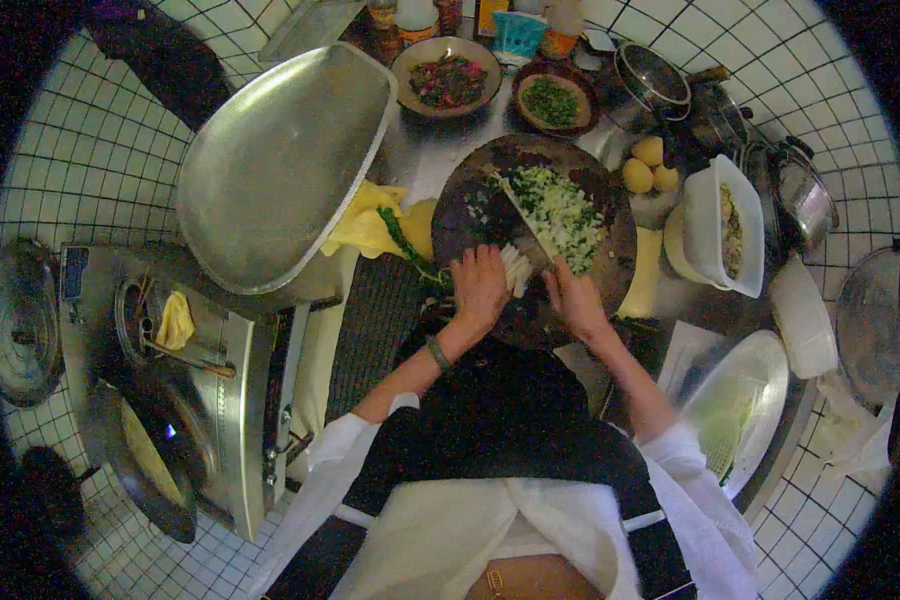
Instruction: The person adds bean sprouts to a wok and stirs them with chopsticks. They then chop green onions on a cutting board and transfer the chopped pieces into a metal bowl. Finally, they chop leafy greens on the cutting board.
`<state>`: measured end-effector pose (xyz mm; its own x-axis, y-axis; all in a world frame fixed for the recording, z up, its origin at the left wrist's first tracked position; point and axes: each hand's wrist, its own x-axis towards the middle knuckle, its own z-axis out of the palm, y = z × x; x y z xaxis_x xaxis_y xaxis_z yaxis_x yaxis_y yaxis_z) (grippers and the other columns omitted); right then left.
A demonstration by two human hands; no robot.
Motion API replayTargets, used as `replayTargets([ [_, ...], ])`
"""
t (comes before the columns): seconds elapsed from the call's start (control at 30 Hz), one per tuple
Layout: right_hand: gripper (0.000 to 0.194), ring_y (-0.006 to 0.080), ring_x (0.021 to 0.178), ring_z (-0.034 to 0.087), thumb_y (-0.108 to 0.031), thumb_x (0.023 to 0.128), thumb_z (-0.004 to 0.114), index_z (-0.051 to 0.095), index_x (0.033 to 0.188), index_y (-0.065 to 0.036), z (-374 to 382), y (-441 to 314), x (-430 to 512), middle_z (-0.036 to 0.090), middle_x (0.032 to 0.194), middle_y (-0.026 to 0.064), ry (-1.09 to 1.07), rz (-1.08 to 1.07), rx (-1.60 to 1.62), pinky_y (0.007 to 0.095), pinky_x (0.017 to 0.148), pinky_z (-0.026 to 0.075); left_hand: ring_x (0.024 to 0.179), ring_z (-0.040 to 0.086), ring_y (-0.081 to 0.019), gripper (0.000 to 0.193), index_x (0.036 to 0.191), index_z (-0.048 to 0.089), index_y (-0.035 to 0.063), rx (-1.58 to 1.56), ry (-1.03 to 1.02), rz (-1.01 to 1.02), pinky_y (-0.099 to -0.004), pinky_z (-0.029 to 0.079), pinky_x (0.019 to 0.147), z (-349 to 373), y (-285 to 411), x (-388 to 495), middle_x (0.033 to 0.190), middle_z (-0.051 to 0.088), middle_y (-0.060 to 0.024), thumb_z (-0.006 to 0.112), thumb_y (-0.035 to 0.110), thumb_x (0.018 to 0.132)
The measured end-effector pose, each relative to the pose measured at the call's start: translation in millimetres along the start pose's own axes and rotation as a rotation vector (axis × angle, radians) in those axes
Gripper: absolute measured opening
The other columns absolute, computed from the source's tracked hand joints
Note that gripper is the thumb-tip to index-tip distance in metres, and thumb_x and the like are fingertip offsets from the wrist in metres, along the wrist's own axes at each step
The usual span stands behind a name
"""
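Note:
On a round dark chopping board (457, 214) lies a heap of finely chopped pale and green vegetable (559, 210). My right hand (576, 300) grips a knife (529, 219), its blade slanting up and left along the heap's left side. Just left of the blade, my left hand (482, 289) holds down a bunch of pale vegetable stalks (517, 271); its fingers hide part of them. Small green bits are scattered beyond my left fingers. Its handle is covered by my right hand. A dark green vegetable strand (401, 236) lies at the board's left, over a yellow cloth (367, 221).
A big metal basin (285, 165) stands left, near a stove with a wok (172, 427). Behind the board are a bowl of mixed food (450, 82) and a bowl of chopped greens (551, 101). Three eggs (637, 176), a white plastic tub (746, 232) and an oval colander (765, 390) lie right.

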<state>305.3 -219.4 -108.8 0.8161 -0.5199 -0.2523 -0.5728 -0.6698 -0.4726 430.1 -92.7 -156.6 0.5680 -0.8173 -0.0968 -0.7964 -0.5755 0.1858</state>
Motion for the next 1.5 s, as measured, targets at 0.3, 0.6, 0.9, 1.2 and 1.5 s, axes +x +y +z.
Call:
replayTargets([
  [0.3, 0.028, 0.0428, 0.056, 0.056, -0.014, 0.092, 0.053, 0.049, 0.115, 0.001, -1.9, 6.3, 6.0, 0.058, 0.065, 0.0242, 0.055, -0.088, 0.157, 0.0464, 0.049, 0.041, 0.118, 0.039, -0.0350, 0.082, 0.130, 0.039, -0.0054, -0.034, 0.099, 0.051, -0.0522, 0.033, 0.096, -45.6, -0.9, -11.4, 0.119, 0.047, -0.0185, 0.076, 0.035, 0.069],
  [0.6, 0.028, 0.0411, 0.053, 0.057, -0.020, 0.090, 0.054, 0.048, 0.114, -0.007, -39.1, -9.0, -13.0, 0.058, 0.059, 0.0216, 0.140, -0.158, 0.048, 0.0523, 0.049, 0.043, 0.103, 0.048, -0.0375, 0.030, 0.097, 0.054, 0.0030, -0.412, 0.460, 0.173, -0.0491, 0.039, 0.091, -12.7, 7.3, -4.8, 0.107, 0.051, -0.0169, 0.067, 0.015, 0.074],
  [0.9, 0.036, 0.0407, 0.053, 0.058, -0.017, 0.087, 0.054, 0.043, 0.120, -0.009, -42.1, -6.9, -27.6, 0.058, 0.060, 0.0206, -0.071, -0.168, -0.081, 0.0512, 0.048, 0.045, 0.098, 0.049, -0.0359, 0.034, 0.095, 0.055, 0.0033, -0.479, 0.399, 0.196, -0.0464, 0.042, 0.086, 5.2, -10.1, 7.1, 0.102, 0.052, -0.0151, 0.070, 0.009, 0.065],
  [1.2, 0.028, 0.0437, 0.056, 0.056, -0.017, 0.090, 0.053, 0.048, 0.114, -0.004, -11.7, -22.4, 25.8, 0.056, 0.061, 0.0243, 0.031, -0.126, 0.034, 0.0512, 0.050, 0.043, 0.099, 0.049, -0.0368, 0.033, 0.099, 0.056, 0.0028, -0.541, 0.407, 0.208, -0.0472, 0.042, 0.086, 6.7, -13.0, 9.6, 0.105, 0.052, -0.0159, 0.069, 0.006, 0.069],
  [1.5, 0.042, 0.0395, 0.061, 0.060, -0.022, 0.088, 0.052, 0.042, 0.127, -0.008, -14.2, -20.5, -0.1, 0.061, 0.067, 0.0208, -0.169, -0.110, -0.215, 0.0503, 0.052, 0.046, 0.101, 0.049, -0.0377, 0.032, 0.098, 0.056, 0.0009, -0.510, 0.412, 0.157, -0.0476, 0.040, 0.090, 19.1, -9.8, 5.2, 0.106, 0.053, -0.0164, 0.069, 0.011, 0.070],
])
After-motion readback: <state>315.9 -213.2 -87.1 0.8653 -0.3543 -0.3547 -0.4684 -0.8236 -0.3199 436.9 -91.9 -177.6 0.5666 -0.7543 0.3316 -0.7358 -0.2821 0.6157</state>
